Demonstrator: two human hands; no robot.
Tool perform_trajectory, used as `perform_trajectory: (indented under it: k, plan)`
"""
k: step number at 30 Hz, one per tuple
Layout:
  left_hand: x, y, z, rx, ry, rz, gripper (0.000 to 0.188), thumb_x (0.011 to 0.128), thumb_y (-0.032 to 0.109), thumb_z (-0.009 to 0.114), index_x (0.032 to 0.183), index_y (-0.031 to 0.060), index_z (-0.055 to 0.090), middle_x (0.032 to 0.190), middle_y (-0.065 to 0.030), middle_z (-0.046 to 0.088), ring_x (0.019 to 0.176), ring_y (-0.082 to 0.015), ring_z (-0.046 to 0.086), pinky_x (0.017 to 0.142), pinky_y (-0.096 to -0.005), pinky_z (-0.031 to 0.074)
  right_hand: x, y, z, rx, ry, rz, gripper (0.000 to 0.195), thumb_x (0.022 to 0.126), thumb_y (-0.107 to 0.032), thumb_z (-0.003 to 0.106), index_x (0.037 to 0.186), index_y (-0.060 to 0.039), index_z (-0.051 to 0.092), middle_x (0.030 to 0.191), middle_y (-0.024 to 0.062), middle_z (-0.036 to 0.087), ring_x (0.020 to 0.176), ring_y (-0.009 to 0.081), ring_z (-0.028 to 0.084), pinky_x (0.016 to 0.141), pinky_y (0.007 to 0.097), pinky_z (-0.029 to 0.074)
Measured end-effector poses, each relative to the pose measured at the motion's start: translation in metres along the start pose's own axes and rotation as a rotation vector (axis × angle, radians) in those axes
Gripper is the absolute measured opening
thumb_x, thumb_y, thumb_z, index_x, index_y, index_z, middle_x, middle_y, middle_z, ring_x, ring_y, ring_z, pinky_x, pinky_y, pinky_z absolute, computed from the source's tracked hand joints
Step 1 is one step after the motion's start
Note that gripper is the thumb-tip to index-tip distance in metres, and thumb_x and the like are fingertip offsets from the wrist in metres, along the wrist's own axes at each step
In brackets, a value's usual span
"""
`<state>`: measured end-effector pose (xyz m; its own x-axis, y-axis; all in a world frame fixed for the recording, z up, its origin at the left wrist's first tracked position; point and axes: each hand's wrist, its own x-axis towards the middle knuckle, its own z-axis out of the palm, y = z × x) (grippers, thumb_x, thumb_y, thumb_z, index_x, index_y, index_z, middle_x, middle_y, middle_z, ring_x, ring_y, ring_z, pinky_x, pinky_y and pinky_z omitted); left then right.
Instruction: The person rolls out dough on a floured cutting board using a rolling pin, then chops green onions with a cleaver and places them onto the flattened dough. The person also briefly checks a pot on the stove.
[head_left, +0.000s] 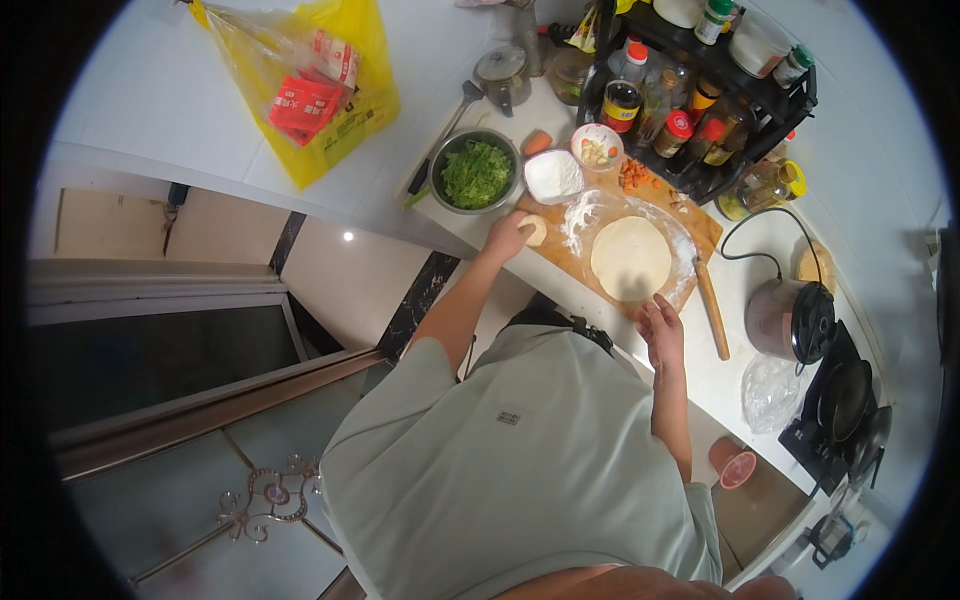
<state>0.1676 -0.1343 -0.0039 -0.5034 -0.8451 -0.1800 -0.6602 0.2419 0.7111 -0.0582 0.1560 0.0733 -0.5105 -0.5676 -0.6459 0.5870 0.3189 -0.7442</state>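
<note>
My left hand (508, 237) has its fingers on a small ball of dough (534, 230) at the left corner of a floured wooden cutting board (559, 255). A round, rolled-out sheet of dough (632, 257) lies flat on the board. At its near edge my right hand (661, 330) hovers palm up, fingers apart, holding nothing. A wooden rolling pin (712, 310) rests with one end against the board's right side. Behind the small dough stands a white bowl of flour (553, 177). Chopped carrot (635, 175) lies on the board's far part.
A metal bowl of chopped greens (477, 171), a carrot piece (537, 142) and a bowl of garlic cloves (597, 147) stand behind. Farther back is a black rack (705, 176) of bottles. An electric appliance (787, 321) and plastic bag (771, 393) stand right; a yellow bag (367, 112) lies left.
</note>
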Motion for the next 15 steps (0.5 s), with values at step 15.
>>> perform_trajectory:
  k: [15]
  plan:
    - [-0.043, 0.013, 0.039, 0.437, 0.308, 0.307, 0.076, 0.083, 0.039, 0.067, 0.141, -0.0015, 0.04, 0.149, -0.0212, 0.036, 0.141, -0.0354, 0.031, 0.114, -0.0469, 0.026, 0.008, 0.022, -0.004, -0.275, 0.027, -0.038, 0.054, 0.094, -0.022, 0.062, 0.14, 0.0012, 0.044, 0.118, 0.0091, 0.061, 0.096, 0.016, 0.06, 0.078, 0.0298, 0.052]
